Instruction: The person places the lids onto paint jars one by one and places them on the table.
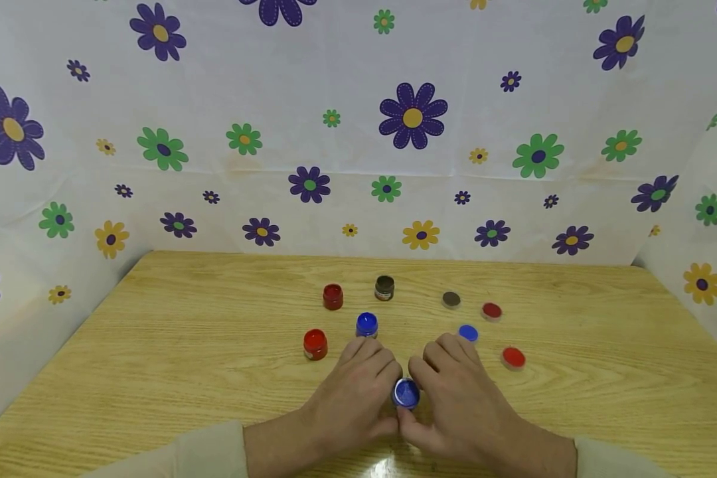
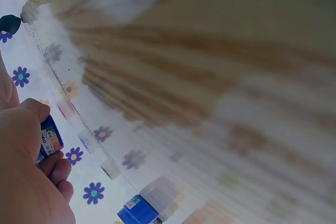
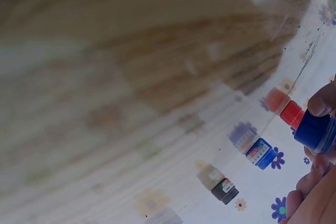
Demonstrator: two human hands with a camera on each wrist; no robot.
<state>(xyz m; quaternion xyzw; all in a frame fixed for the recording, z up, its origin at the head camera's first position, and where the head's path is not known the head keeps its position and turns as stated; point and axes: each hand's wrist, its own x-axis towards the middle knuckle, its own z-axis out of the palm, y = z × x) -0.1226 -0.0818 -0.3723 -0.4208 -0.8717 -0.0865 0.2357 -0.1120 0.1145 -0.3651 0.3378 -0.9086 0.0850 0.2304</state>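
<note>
A small dark blue paint jar (image 1: 406, 394) is held between both hands low in the middle of the head view. My left hand (image 1: 358, 392) grips it from the left, thumb at the near side. From the right, my right hand (image 1: 461, 398) grips the same jar with curled fingers and thumb. A printed label shows on the jar (image 2: 51, 139) in the left wrist view. In the right wrist view, finger and thumb lie against the jar (image 3: 314, 129). Whether its lid is loose, I cannot tell.
Lidless jars stand beyond my hands: bright red (image 1: 315, 345), dark red (image 1: 332, 297), dark brown (image 1: 385, 288) and blue (image 1: 367, 325). To the right lie brown (image 1: 451, 300), dark red (image 1: 492, 311), blue (image 1: 469, 332) and red (image 1: 514, 358) lids. Flowered cloth (image 1: 346, 149) surrounds the wooden table (image 1: 215, 345).
</note>
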